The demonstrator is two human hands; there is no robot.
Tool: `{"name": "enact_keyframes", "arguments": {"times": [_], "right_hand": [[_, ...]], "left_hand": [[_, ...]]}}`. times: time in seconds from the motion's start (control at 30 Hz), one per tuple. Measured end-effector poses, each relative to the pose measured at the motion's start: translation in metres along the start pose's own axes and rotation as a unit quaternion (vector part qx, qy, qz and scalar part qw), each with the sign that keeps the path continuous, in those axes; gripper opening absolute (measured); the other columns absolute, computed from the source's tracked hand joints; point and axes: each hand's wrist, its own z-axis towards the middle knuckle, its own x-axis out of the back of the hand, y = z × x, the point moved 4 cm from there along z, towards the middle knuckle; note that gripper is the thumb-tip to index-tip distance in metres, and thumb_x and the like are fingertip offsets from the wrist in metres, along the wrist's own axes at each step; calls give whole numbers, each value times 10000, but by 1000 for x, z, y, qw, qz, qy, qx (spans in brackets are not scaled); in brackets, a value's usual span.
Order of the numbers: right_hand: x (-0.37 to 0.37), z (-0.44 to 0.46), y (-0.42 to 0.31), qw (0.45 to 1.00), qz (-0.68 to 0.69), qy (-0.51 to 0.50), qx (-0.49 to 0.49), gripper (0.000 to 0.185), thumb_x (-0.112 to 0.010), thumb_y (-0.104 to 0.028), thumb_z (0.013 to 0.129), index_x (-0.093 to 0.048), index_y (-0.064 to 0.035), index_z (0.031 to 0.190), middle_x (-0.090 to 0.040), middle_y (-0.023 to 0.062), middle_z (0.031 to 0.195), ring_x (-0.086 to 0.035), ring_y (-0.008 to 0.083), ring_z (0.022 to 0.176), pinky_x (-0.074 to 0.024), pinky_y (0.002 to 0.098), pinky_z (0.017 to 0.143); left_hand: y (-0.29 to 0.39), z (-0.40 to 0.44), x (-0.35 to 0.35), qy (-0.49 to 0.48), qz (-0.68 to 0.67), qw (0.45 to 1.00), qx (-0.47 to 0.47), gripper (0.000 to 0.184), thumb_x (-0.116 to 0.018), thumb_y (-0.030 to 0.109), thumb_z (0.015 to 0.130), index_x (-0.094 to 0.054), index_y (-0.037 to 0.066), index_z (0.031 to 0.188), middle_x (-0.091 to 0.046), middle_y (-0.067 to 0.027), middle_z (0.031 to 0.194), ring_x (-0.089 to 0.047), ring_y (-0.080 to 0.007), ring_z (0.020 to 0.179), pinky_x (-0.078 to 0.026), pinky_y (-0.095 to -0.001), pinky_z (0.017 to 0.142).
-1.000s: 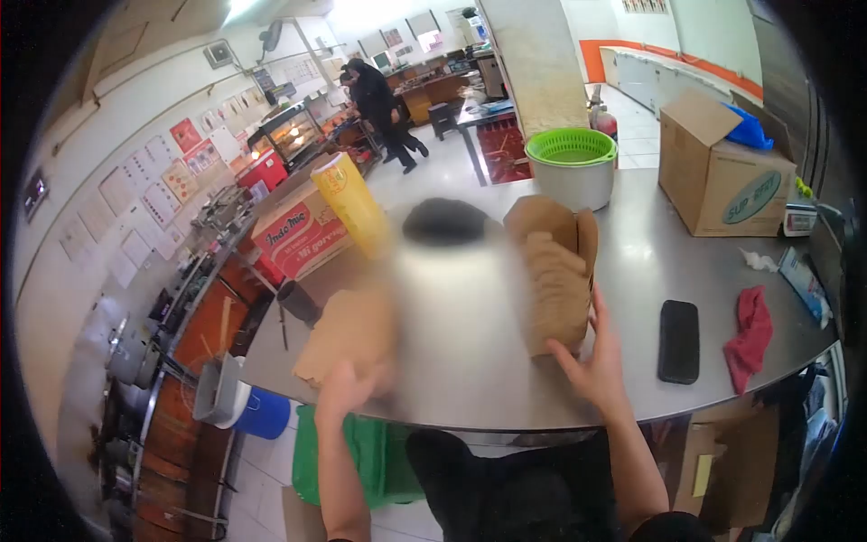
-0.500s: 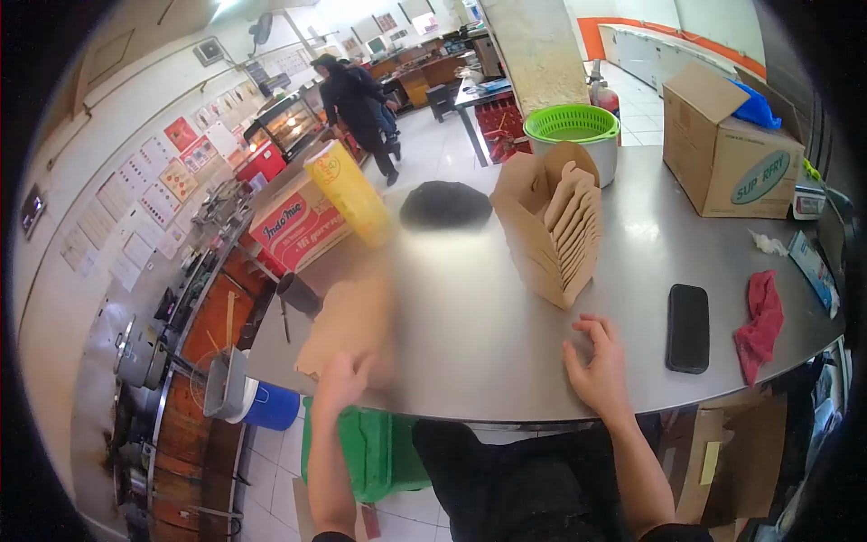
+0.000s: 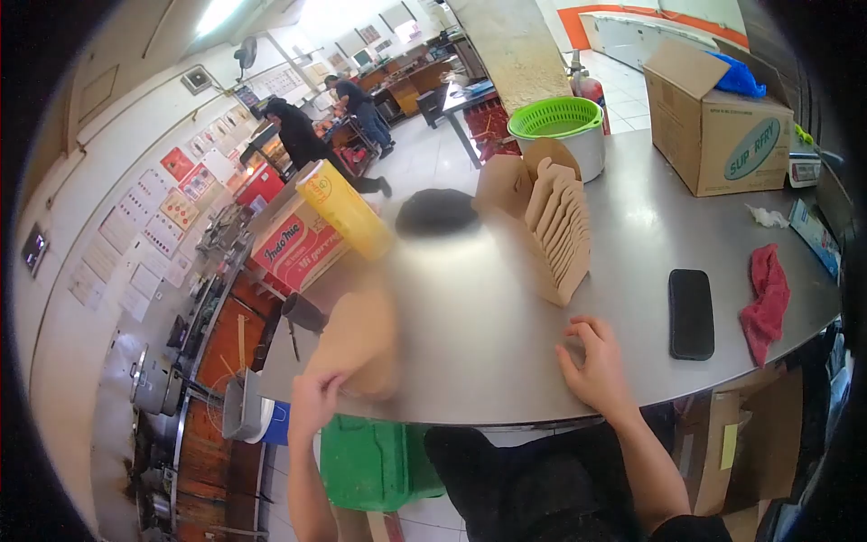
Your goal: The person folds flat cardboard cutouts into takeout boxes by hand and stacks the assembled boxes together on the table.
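Observation:
My left hand (image 3: 316, 397) pinches the near edge of a flat brown cardboard box blank (image 3: 358, 339), which lies at the left of the steel table. Blur hides whether further blanks lie under it. My right hand (image 3: 593, 366) rests near the table's front edge, fingers curved and apart, holding nothing. Just beyond it stands a nested row of folded brown takeaway boxes (image 3: 558, 226). A black phone (image 3: 691, 314) lies to the right of that hand.
Around the steel table (image 3: 479, 361) are a yellow roll (image 3: 343, 210), an Indomie carton (image 3: 296, 246), a dark cup (image 3: 304, 312), a green basket (image 3: 555, 117), a large carton (image 3: 718, 126) and a red cloth (image 3: 766, 303). A green bin (image 3: 375, 461) stands below. Two people are in the background.
My left hand has shifted left with the edge of the blank, which now looks turned and slightly bent. My right hand stays nearly still. The view has tilted, and a background person has moved left.

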Motion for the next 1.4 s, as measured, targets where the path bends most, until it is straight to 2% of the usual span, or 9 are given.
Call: {"name": "enact_keyframes", "arguments": {"times": [0.37, 0.53, 0.67, 0.83, 0.93, 1.07, 1.23, 1.37, 1.4], "right_hand": [[1, -2, 0, 1000, -10, 3, 18, 230, -715, -109, 818, -637, -5, 1008, -626, 174, 1135, -565, 375, 1062, -465, 450, 934], [-2, -2, 2, 999, -22, -18, 27, 240, -723, -121, 812, -645, -14, 1012, -636, 162, 1090, -569, 369, 1042, -465, 450, 920], [-1, -2, 1, 999, -16, -13, 34, 238, -724, -126, 815, -648, -16, 1012, -639, 155, 1084, -570, 365, 1030, -466, 451, 916], [-3, -1, 2, 999, -25, -18, 44, 232, -727, -135, 818, -652, -14, 1002, -643, 147, 1069, -570, 357, 1015, -468, 443, 904], [-4, -2, 2, 999, -27, -24, 40, 226, -727, -142, 820, -656, -13, 992, -644, 147, 1066, -570, 356, 1016, -467, 447, 906], [-4, -2, 0, 998, -35, -28, 37, 221, -726, -149, 823, -659, -12, 983, -644, 148, 1061, -569, 358, 1016, -465, 448, 907], [-5, -2, 2, 998, -44, -33, 44, 227, -723, -153, 825, -657, -14, 992, -640, 148, 1056, -566, 363, 1024, -458, 453, 913], [-3, -2, 1, 998, -38, -31, 46, 231, -722, -156, 825, -657, -16, 997, -640, 149, 1059, -566, 362, 1031, -455, 459, 922], [-3, -2, 1, 998, -39, -32, 46, 230, -722, -157, 826, -658, -17, 998, -640, 150, 1059, -566, 363, 1033, -454, 461, 925]], "left_hand": [[11, -2, -16, 115, -3, 993, 27, 157, -748, 20, 831, -756, -62, 964, -762, -150, 819, -735, -156, 772, -572, -291, 718], [-10, 4, -28, 10, -154, 985, 82, 372, -848, 148, 780, -742, -24, 1093, -775, -119, 957, -728, -159, 838, -573, -297, 762], [-20, 7, -22, -10, -75, 997, 24, 483, -861, 199, 793, -703, -18, 1194, -739, -135, 1117, -699, -156, 996, -575, -308, 812], [-75, 8, -47, -115, -267, 953, 87, 609, -871, 295, 794, -659, -12, 1275, -714, -126, 1189, -671, -175, 1064, -526, -322, 939], [-33, 2, -29, -127, -104, 986, -2, 624, -847, 318, 821, -638, -23, 1300, -712, -126, 1199, -660, -189, 1110, -498, -326, 997], [-56, 5, -36, -153, -75, 985, 23, 616, -832, 321, 840, -633, -29, 1306, -708, -138, 1208, -649, -190, 1135, -498, -327, 997], [-62, 9, -37, -156, -281, 947, 20, 455, -744, 251, 931, -651, -44, 1264, -712, -114, 1179, -667, -163, 1004, -532, -320, 881], [-89, 15, -29, -154, -161, 967, 120, 247, -650, 161, 1000, -677, -64, 1098, -714, -68, 1046, -651, -108, 883, -525, -290, 800], [-87, 19, -15, 44, -154, 983, 95, 235, -619, 162, 1017, -666, -62, 1069, -707, -69, 1012, -647, -106, 883, -520, -285, 789]]}}
